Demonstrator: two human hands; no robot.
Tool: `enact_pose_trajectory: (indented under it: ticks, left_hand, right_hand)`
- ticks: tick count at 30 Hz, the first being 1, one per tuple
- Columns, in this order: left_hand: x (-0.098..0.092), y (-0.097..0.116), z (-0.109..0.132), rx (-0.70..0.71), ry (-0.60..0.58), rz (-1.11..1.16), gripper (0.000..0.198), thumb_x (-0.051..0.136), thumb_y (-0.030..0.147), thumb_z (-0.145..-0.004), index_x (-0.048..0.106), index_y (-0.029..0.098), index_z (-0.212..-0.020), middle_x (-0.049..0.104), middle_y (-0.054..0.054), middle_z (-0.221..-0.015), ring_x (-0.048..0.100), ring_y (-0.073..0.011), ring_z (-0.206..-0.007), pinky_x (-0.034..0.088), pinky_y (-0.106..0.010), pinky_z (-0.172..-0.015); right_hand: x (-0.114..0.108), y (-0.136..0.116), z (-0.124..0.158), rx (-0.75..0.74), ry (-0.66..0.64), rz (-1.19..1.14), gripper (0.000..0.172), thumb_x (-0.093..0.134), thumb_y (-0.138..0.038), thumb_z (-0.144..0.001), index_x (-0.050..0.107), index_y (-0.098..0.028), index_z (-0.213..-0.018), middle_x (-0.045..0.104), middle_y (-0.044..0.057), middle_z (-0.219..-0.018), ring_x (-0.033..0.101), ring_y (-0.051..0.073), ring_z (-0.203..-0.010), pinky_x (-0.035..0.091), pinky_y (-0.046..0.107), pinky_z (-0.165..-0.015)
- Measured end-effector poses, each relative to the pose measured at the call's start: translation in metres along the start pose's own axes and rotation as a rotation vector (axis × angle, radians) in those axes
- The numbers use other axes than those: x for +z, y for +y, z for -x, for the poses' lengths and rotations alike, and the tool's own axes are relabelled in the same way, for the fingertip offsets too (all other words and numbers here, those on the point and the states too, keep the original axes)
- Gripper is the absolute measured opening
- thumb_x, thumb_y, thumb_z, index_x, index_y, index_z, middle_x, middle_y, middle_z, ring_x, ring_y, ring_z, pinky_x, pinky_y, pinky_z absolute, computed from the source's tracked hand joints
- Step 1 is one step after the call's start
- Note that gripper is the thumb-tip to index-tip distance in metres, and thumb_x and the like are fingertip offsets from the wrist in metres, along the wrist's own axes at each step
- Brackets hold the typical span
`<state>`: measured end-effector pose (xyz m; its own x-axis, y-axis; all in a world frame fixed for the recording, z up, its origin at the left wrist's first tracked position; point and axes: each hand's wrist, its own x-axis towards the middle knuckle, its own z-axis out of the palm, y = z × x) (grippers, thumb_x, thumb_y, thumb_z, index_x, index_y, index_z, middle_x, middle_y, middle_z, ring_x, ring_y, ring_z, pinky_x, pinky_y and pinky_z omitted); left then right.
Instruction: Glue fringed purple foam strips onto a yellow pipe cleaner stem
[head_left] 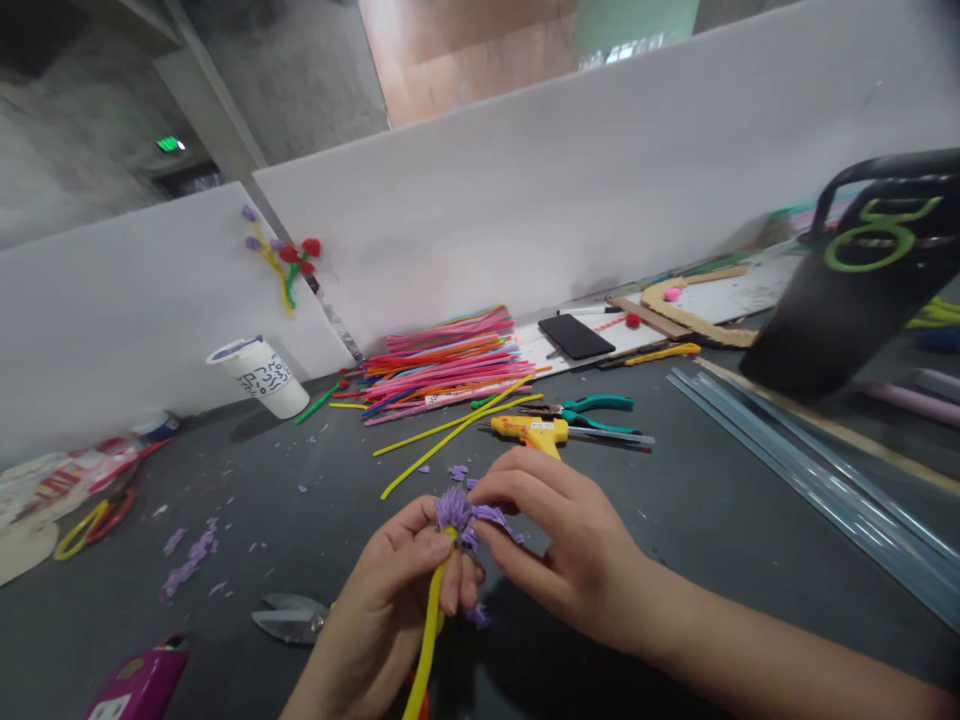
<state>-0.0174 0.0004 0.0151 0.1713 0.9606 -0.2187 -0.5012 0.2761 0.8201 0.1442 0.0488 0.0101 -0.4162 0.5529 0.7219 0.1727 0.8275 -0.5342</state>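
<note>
My left hand (397, 585) is closed on a yellow pipe cleaner (430, 630), its thumb pressing just below a fringed purple flower head (452, 508) at the upper end. From the right, my right hand (562, 545) pinches a purple fringed piece (491, 517) beside that head. Whether this piece is joined to the flower cannot be made out. More purple bits (478, 616) show under my fingers. On the table close to my left wrist lie pruning shears (289, 618), blades apart, their handles partly hidden by my hand.
Beyond my hands lie a yellow glue gun (532, 431), teal pliers (592, 408) and a pile of coloured pipe cleaners (450, 365). A white cup (262, 378) and scissors (94, 525) are left; a black bottle (832, 290) and clear sticks (825, 480) right. White partitions (570, 190) stand behind.
</note>
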Motion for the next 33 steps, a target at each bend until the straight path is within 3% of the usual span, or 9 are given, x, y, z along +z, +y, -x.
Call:
enact_pose_trajectory:
  ticks: [10,20,27,33]
  left_hand:
    - [0.0012,0.0012,0.0013,-0.023,-0.017,-0.008,0.007,0.061,0.014,-0.079,0.066,0.011,-0.083,0.057,0.002,-0.044,0.056,-0.0098,-0.05,0.045,-0.021,-0.06]
    - [0.0006,0.0022,-0.0004,0.013,-0.052,0.04,0.016,0.071,0.022,-0.074,0.069,0.009,-0.083,0.053,0.005,-0.041,0.051,-0.0074,-0.045,0.048,-0.022,-0.065]
    - [-0.0019,-0.004,-0.0037,-0.034,-0.067,0.081,0.012,0.067,0.019,-0.077,0.067,0.01,-0.085,0.054,0.004,-0.043,0.052,-0.0073,-0.046,0.042,-0.017,-0.054]
    - [0.0003,-0.0062,-0.0034,-0.054,-0.083,0.068,0.014,0.065,0.017,-0.078,0.067,0.008,-0.089,0.055,0.003,-0.043,0.054,-0.008,-0.048,0.041,-0.018,-0.056]
  right_hand:
    - [-0.0015,0.0008,-0.0009,-0.069,-0.008,0.028,0.011,0.052,-0.01,-0.087,0.062,-0.013,-0.089,0.059,0.007,-0.081,0.053,0.016,-0.074,0.045,0.027,-0.067]
    - [-0.0051,-0.006,-0.0007,-0.095,0.074,-0.039,0.009,0.053,-0.009,-0.085,0.058,-0.015,-0.09,0.058,0.005,-0.081,0.053,0.014,-0.073,0.047,0.025,-0.068]
    - [-0.0019,-0.0039,0.001,-0.112,0.046,0.013,0.015,0.051,-0.012,-0.088,0.059,-0.016,-0.1,0.061,0.007,-0.086,0.055,0.016,-0.075,0.048,0.026,-0.069]
    - [-0.0023,-0.0041,0.0002,-0.1,0.04,0.037,0.011,0.051,-0.013,-0.089,0.061,-0.015,-0.09,0.06,0.007,-0.08,0.054,0.016,-0.072,0.047,0.026,-0.066]
